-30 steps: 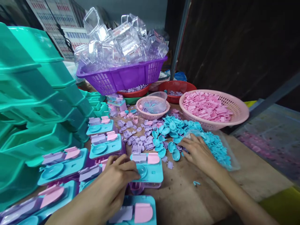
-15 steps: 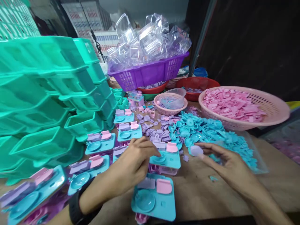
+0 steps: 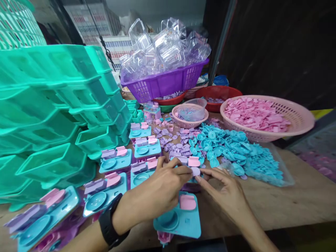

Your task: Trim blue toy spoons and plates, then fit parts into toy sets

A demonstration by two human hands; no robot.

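Both hands have come together since the earlier frame, when the right hand was apart over the blue pile holding a small lilac piece. Now the left hand [image 3: 160, 190] and the right hand [image 3: 225, 194] meet at that lilac piece [image 3: 195, 171], the left thumb and forefinger pinched on its left edge, the right fingertips closed on its right edge. Directly beneath the pinch sits a blue tray [image 3: 193, 164] with a pink flap, mostly hidden by the fingers. Just below the hands, nearer the person, lies another blue tray [image 3: 181, 220] with a round dish and a pink flap. Left of the left hand stand more filled trays [image 3: 115, 162] and a stack of green bins [image 3: 52, 112]. Beyond the right hand spreads a pile of blue dishes [image 3: 236, 150], with a pink basket [image 3: 301, 122] behind it.
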